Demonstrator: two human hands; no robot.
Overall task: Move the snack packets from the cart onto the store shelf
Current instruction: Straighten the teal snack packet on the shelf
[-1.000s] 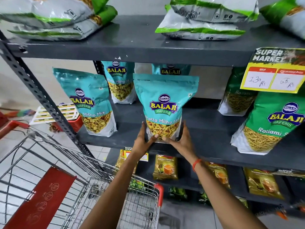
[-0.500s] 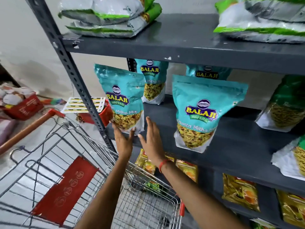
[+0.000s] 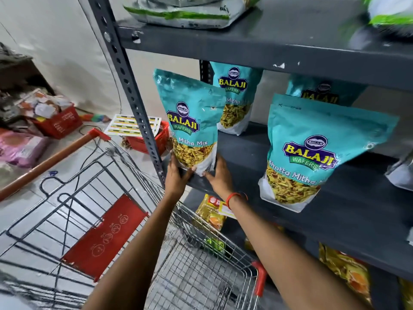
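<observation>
A teal Balaji Mitha Mix packet (image 3: 190,121) stands upright at the left end of the grey middle shelf (image 3: 348,193). My left hand (image 3: 177,173) grips its bottom left corner and my right hand (image 3: 220,175) holds its bottom right corner. A second teal packet (image 3: 312,151) stands to the right near the shelf's front edge. Two more teal packets (image 3: 234,97) stand behind, at the back. The wire cart (image 3: 196,271) sits below my arms; I see no packets in the part of its basket that shows.
The slotted grey shelf post (image 3: 131,86) rises just left of the held packet. White and green packets (image 3: 185,12) lie on the top shelf. Yellow packets (image 3: 344,271) fill the lower shelf. Red baskets (image 3: 60,121) and clutter sit on the floor at left.
My hands moved from the right teal packet to the left one and now grip its bottom corners. The view shifted left and closer.
</observation>
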